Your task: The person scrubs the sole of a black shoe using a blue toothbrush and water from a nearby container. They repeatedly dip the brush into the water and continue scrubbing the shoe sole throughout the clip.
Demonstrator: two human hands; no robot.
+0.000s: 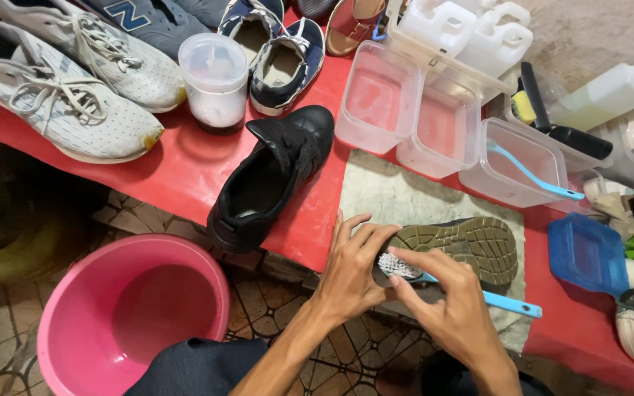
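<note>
A dark shoe lies sole-up (471,246) on a grey cloth (398,198) on the red table (177,169). My left hand (350,268) presses on the heel end of that shoe, fingers spread over it. My right hand (453,304) grips a light blue brush (508,304) whose white bristles (398,265) rest against the sole's heel. A second black shoe (273,176) stands upright to the left, near the table's edge.
A pink basin (130,308) sits on the tiled floor below left. Three clear plastic tubs (442,125) line the back, one holding another blue brush (533,176). White sneakers (67,81), a lidded cup (216,77), white jugs (478,33) and a blue lid (587,253) crowd around.
</note>
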